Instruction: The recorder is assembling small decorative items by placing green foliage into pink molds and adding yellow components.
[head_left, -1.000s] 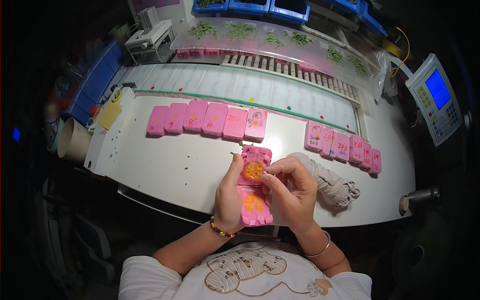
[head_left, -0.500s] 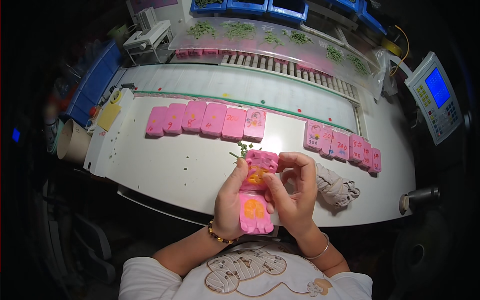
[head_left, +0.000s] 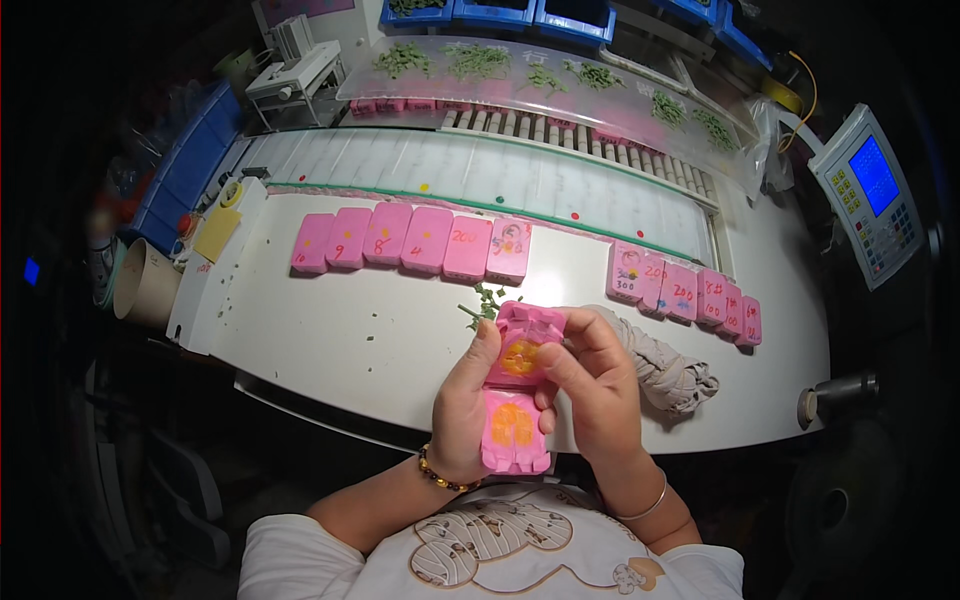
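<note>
A pink rubber mould (head_left: 515, 462) lies opened out over the front edge of the white table, its two halves joined and one above the other. Orange-yellow patches mark the hollows on both inner faces. My left hand (head_left: 464, 405) is closed along its left side, the thumb up by the upper half. With thumb and bent fingers, my right hand (head_left: 600, 385) grips the right edge of that upper half, the thumb tip beside the orange patch. Just beyond the mould is a small heap of green pieces (head_left: 486, 302), probably wax.
Closed pink mould blocks stand in a left row (head_left: 390, 238) and a right row (head_left: 690, 292). Beside my right hand lies a crumpled grey cloth (head_left: 672, 372). Behind runs a pale conveyor belt (head_left: 400, 165). A control panel with a blue screen (head_left: 872, 175) stands at right.
The mould's upper half has tilted, showing more of its inner face, and my right hand has shifted slightly right with it. Coloured dots on the belt have moved left.
</note>
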